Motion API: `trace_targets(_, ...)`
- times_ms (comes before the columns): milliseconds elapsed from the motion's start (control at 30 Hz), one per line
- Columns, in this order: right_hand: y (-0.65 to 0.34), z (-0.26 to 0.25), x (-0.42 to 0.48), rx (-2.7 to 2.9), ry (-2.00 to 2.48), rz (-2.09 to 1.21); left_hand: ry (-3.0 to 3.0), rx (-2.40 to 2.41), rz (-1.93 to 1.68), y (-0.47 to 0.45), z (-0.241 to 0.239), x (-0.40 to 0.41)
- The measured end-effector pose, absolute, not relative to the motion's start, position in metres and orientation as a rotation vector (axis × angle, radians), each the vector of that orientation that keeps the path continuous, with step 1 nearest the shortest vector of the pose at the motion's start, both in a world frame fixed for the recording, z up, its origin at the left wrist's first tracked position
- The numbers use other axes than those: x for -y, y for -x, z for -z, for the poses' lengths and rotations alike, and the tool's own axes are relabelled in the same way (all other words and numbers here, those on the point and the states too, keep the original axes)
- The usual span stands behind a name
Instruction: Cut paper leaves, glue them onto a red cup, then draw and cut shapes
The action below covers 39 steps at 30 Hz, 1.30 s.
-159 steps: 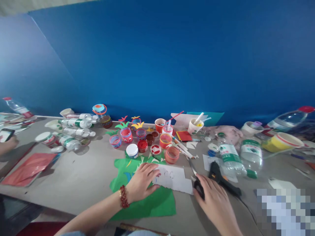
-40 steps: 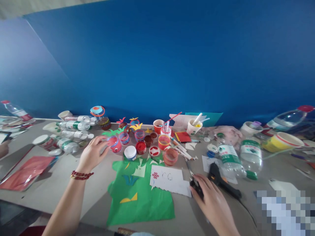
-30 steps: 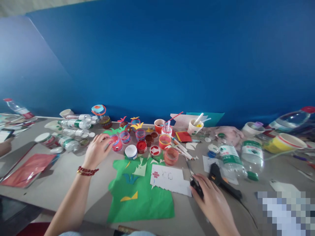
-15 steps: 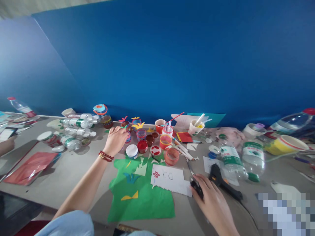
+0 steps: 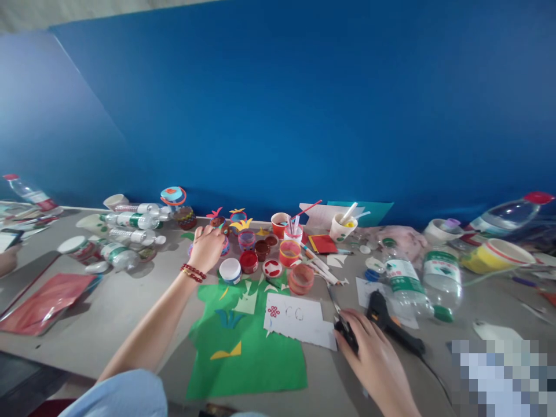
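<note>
My left hand [image 5: 206, 248] reaches to the cluster of small decorated cups [image 5: 245, 237] behind the green paper sheet [image 5: 249, 353]. Its fingers curl down over one small cup, which is mostly hidden under the palm. My right hand [image 5: 369, 356] lies near the table's front edge, fingers closed over the black handles of the scissors [image 5: 343, 324], whose blades point away from me. A white card [image 5: 295, 315] with a red mark lies on the green sheet between my hands. A white-lidded jar [image 5: 230, 269] and red paint pots [image 5: 249, 262] stand just right of my left hand.
A black glue gun [image 5: 391, 327] lies right of the scissors. Water bottles stand at the right [image 5: 403, 278] and lie at the left [image 5: 130, 234]. A red folder [image 5: 43, 301] sits at the left, a yellow bowl [image 5: 495, 255] far right. Another person's hand [image 5: 6, 260] shows at the left edge.
My left hand left the white card, went to a pink cup at the left of the cluster, closed on it and shifted right and back. My right hand stayed on the scissors.
</note>
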State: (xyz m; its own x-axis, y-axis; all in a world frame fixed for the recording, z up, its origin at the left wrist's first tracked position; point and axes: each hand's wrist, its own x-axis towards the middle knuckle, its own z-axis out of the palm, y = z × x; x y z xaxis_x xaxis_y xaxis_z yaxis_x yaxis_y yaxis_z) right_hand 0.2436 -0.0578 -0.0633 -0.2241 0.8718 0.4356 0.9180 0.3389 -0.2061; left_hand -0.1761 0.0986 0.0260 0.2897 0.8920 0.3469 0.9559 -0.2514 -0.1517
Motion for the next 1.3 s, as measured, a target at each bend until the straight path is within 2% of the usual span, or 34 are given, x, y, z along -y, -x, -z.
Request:
trace_targets(800, -0.246, 0.066, 0.058, 2.137, 1.57, 0.138, 2.19, 1.662, 0.327, 0.174, -0.028, -0.098)
trace_targets(1300, -0.246, 0.069, 0.057, 2.147, 1.584, 0.168, 2.304, 1.609, 0.404, 0.126, -0.019, -0.089)
